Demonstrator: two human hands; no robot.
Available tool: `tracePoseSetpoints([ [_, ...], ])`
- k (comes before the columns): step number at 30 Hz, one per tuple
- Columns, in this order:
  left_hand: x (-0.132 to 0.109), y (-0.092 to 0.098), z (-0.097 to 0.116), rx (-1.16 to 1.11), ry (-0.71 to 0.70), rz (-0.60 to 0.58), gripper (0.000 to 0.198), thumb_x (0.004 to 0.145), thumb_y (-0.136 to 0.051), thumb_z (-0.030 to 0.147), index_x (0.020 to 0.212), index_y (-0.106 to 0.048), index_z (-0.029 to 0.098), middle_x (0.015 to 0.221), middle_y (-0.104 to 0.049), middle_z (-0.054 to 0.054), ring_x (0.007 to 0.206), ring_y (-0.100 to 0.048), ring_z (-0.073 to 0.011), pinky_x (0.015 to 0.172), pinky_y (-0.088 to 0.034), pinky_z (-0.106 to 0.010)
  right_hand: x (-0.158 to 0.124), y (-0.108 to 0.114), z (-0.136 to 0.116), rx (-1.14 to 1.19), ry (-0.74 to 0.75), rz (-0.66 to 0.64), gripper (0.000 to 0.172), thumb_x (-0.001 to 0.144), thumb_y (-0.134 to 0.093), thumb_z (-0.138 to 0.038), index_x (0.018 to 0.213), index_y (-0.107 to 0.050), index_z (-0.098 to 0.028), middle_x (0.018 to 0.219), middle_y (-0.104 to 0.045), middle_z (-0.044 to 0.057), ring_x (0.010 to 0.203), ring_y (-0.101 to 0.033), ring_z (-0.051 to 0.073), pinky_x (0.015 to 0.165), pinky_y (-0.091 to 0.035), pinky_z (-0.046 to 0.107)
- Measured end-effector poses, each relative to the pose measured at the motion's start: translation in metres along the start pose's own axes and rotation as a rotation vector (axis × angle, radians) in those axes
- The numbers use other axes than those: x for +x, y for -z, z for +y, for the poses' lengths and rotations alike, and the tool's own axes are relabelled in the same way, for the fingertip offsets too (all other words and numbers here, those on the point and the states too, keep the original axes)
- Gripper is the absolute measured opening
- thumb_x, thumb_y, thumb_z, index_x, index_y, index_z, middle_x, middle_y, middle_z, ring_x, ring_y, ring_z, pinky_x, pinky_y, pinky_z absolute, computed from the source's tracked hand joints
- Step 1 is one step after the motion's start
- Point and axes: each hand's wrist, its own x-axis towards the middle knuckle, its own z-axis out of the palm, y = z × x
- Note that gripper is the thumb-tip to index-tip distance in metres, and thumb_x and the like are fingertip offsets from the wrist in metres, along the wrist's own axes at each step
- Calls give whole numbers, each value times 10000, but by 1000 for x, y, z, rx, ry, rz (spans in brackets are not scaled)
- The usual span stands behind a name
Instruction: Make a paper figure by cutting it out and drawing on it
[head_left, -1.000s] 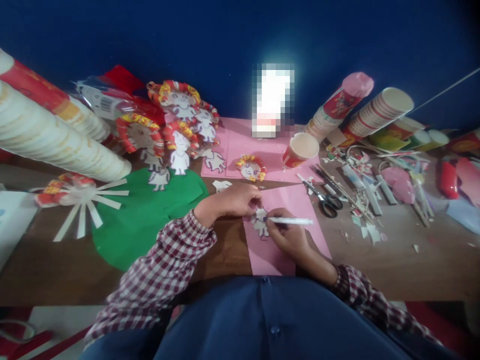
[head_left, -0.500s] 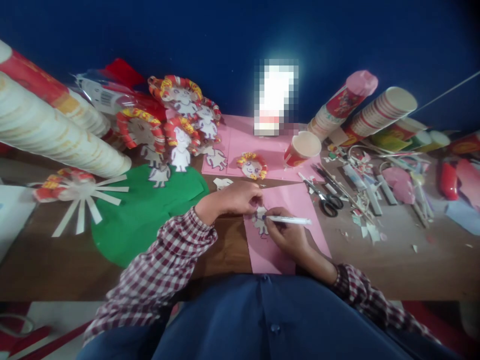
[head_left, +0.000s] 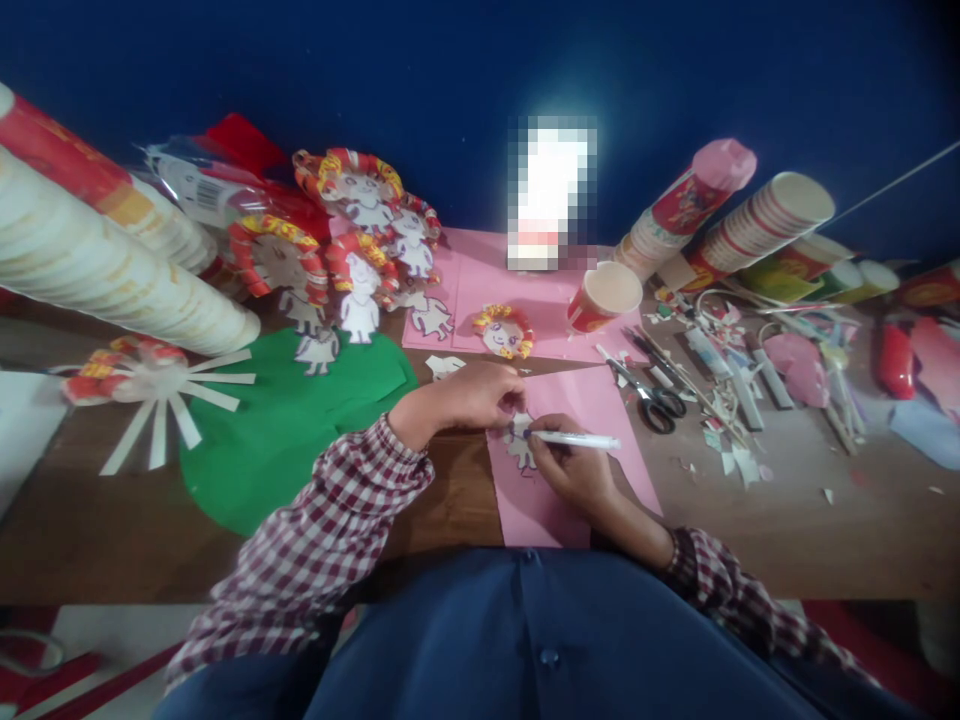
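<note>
My right hand (head_left: 576, 468) is closed around a white marker (head_left: 581, 440), its tip pointing left at a small white paper cutout (head_left: 519, 450). The cutout is figure-shaped with dark outlines and lies on a pink sheet of paper (head_left: 600, 400). My left hand (head_left: 484, 393) has its fingers curled together at the cutout's upper edge, pinching or pressing it; the fingertips are partly hidden. Beyond the hands, a round face (head_left: 501, 332) with a red-and-yellow ruffled rim lies on more pink paper (head_left: 480, 285). Another white paper piece (head_left: 444, 367) sits just behind my left wrist.
Green paper (head_left: 255, 440) lies left, beside a strip-cut cup (head_left: 169, 380) and tall cup stacks (head_left: 112, 250). Several decorated figures (head_left: 360, 300) are grouped behind. Scissors (head_left: 656, 405), a paper cup (head_left: 604, 298), more stacked cups (head_left: 757, 235) and paper scraps (head_left: 739, 460) are to the right.
Both hands stay nearly in place. The marker's rear end has shifted very slightly left, with its tip still at the cutout.
</note>
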Motion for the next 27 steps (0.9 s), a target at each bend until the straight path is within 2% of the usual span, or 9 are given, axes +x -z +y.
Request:
tracePoseSetpoints([
  [27, 0, 2, 4, 6, 41, -11, 177, 697, -604, 129, 852, -682, 167, 849, -653, -24, 774, -594, -149, 657, -402, -231, 0, 1, -3, -23, 0, -19, 72, 825, -545, -231, 860, -598, -196, 691, -645, 29, 560, -586, 140, 473, -438, 231],
])
